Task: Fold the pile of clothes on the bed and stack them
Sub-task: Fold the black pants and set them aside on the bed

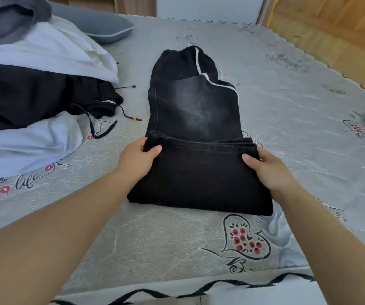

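- A person's left hand (141,154) and right hand (263,166) each pinch a side of the hem edge of a pair of black jeans (195,119), thumbs on top, fingers tucked beneath the fold.
- The jeans lie mid-bed on the grey patterned bedspread (298,119), legs doubled lengthwise and the lower end brought up over the faded thigh area; the waistband points away from the camera.
- Judged from this, the garment is partway folded, with probably one more fold to go.
- At the left waits the unfolded pile (36,93): white, black and grey items, apparently a drawstring piece among them, just beside a grey pillow (102,25).
- No finished stack is visible, so most of the job looks undone.
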